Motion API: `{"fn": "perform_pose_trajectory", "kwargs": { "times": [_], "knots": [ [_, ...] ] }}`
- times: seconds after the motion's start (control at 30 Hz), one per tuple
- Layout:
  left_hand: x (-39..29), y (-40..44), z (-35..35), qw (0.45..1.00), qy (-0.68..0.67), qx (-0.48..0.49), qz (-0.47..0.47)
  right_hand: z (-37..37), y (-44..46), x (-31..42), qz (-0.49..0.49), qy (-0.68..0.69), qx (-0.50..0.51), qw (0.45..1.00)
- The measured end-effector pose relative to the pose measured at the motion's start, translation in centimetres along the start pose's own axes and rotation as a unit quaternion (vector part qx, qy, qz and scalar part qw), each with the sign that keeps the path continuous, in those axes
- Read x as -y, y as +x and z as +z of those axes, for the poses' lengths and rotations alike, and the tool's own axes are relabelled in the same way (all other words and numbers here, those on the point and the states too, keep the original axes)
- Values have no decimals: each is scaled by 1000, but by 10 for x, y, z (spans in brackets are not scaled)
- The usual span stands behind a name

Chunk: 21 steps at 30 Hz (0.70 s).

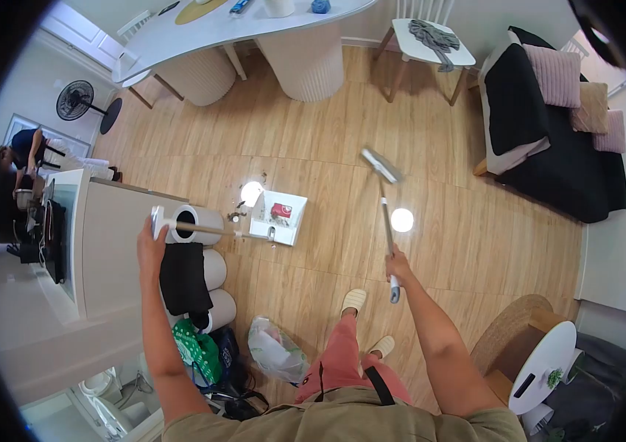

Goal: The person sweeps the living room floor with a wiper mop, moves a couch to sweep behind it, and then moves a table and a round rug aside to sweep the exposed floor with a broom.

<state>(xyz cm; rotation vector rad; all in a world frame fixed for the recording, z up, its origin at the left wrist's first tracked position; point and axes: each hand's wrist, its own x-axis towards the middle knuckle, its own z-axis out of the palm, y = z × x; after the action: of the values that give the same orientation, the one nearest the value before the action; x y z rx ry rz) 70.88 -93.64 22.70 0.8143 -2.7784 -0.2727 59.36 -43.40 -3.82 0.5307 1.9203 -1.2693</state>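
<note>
My left hand is closed around the top of a long-handled dustpan, whose white pan rests on the wood floor with a red packet and bits of debris in it. Loose dark debris lies on the floor just left of the pan. My right hand grips a broom near the upper end of its handle. The broom's head, slightly blurred, is over the floor to the right of the dustpan, apart from it.
White rounded bins and bags stand left of my feet. A counter is on the left, with another person beyond it. A table and chair stand ahead, a dark sofa and round side table to the right.
</note>
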Motion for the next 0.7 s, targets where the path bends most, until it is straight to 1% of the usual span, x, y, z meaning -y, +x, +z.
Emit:
{"fn": "perform_pose_trajectory", "kwargs": {
  "times": [0.03, 0.1, 0.13, 0.2, 0.23, 0.3, 0.4, 0.47, 0.5, 0.53, 0.57, 0.6, 0.63, 0.67, 0.7],
  "knots": [
    [6, -14, -15, 1000, 4, -1, -3, 14, 4, 6, 0, -1, 4, 1000],
    [17, -40, -38, 998, 35, 24, -49, 39, 6, 11, -30, -135, 79, 987],
    [20, -53, -43, 998, 37, 24, -50, 48, -1, 13, -30, -134, 81, 987],
    [26, -79, -55, 993, 73, 48, -84, 64, -22, 10, -52, -237, 116, 963],
    [33, -91, -55, 992, 75, 49, -83, 74, -26, -4, -51, -235, 117, 964],
    [53, -114, -46, 995, 69, 50, -56, 95, -38, -54, -86, -321, 155, 930],
    [66, -142, -31, 992, 97, 66, -51, 109, -102, -99, -83, -384, 206, 896],
    [77, -160, -21, 988, 130, 72, -36, 116, -139, -131, -79, -336, 229, 910],
    [80, -169, -17, 989, 126, 69, -30, 115, -153, -144, -69, -288, 242, 924],
    [86, -177, -12, 990, 135, 43, -8, 108, -162, -155, -44, -211, 269, 939],
    [94, -186, -9, 989, 143, 20, 16, 95, -167, -164, 6, -104, 317, 943],
    [102, -192, -6, 990, 137, 24, 30, 77, -172, -175, 64, 13, 366, 928],
    [112, -197, -4, 990, 135, 15, 27, 56, -181, -184, 102, 93, 394, 909],
    [113, -203, -5, 991, 132, 5, 23, 35, -207, -192, 96, 117, 362, 920],
    [116, -206, -9, 996, 91, 14, 7, 17, -229, -206, 43, 114, 334, 935]
  ]
}}
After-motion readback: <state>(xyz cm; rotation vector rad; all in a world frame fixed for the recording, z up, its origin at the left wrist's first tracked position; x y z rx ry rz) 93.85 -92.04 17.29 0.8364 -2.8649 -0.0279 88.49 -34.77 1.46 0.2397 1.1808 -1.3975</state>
